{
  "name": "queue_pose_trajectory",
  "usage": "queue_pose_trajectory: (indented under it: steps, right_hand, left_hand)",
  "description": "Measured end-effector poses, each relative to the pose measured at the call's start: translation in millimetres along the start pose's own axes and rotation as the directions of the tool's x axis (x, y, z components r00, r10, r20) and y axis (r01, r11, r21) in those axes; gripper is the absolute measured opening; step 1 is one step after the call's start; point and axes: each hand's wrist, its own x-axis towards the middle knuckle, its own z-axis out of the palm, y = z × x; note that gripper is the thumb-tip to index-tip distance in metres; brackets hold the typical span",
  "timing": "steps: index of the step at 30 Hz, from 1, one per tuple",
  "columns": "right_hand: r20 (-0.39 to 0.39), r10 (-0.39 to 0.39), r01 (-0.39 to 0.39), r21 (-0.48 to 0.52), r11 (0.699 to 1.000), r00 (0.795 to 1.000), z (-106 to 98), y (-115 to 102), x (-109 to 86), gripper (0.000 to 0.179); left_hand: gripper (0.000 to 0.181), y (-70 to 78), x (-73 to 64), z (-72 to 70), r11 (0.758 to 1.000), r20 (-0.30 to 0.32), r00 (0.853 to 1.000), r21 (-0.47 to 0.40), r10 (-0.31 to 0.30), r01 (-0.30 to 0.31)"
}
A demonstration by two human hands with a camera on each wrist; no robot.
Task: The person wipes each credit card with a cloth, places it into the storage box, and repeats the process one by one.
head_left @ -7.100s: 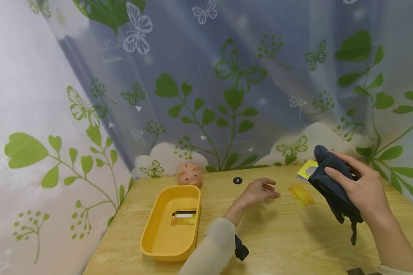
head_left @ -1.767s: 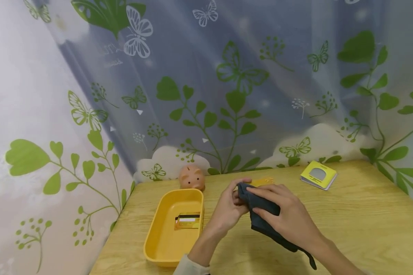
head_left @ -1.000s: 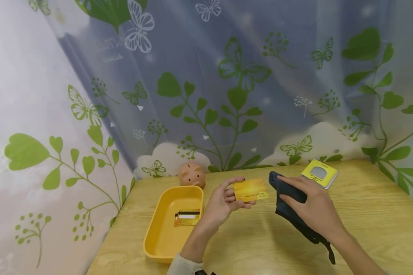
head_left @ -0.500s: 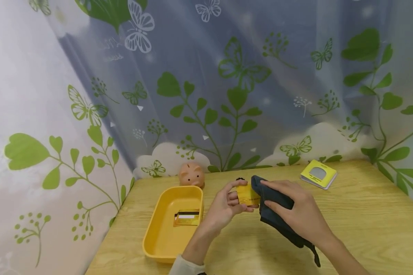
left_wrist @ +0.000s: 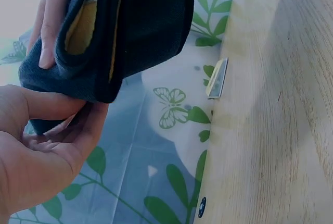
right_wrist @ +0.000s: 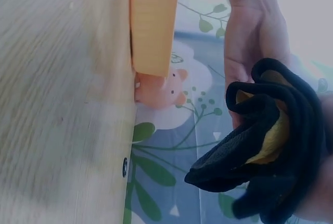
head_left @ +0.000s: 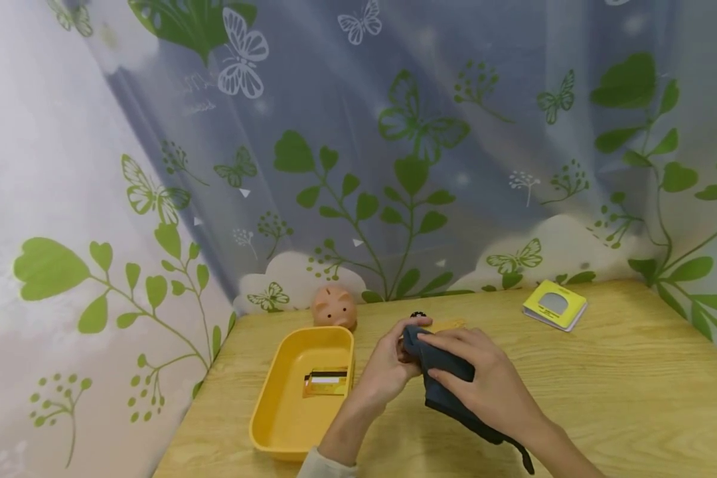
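Note:
My left hand (head_left: pixel 388 368) pinches a yellow plastic card (head_left: pixel 451 324). Mostly hidden behind cloth, the card shows only its top edge beyond my fingers in the head view. A folded dark blue cloth (head_left: pixel 445 372), with black edging and a hanging loop, is gripped by my right hand (head_left: pixel 492 378). The cloth's folded front lies over the card and meets the left fingertips. In both wrist views the folds of the cloth (left_wrist: pixel 151 21) show a yellowish inner side.
A yellow tray (head_left: pixel 263 411) holding another card (head_left: pixel 325 383) stands left of my hands. Behind it sits a pink piggy bank (head_left: pixel 334 309). A black chip (head_left: pixel 418 315) lies beyond my left hand, and a yellow booklet (head_left: pixel 556 305) at the back right.
The left hand has picked the card up off the table. The right hand has brought the cloth left, drawn it off the card and back, and moved it left over the card again.

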Motion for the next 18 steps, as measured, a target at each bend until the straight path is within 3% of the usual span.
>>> queue_pose_trajectory:
  steps: [8,18]
  right_hand:
    - [-0.014,0.043,-0.044,-0.048,0.998,0.999,-0.1,4.0,-2.2,0.062]
    - [-0.099,0.054,-0.066,-0.126,0.99,0.994,-18.7,24.9,-7.4,0.059]
  left_hand:
    - [0.059,-1.1,-1.0,-0.6,0.998,-0.015,1.0,-0.057,0.002,-0.002]
    - [0.062,0.6,-0.8,-5.2,0.991,-0.028,0.999,-0.133,-0.036,0.032]
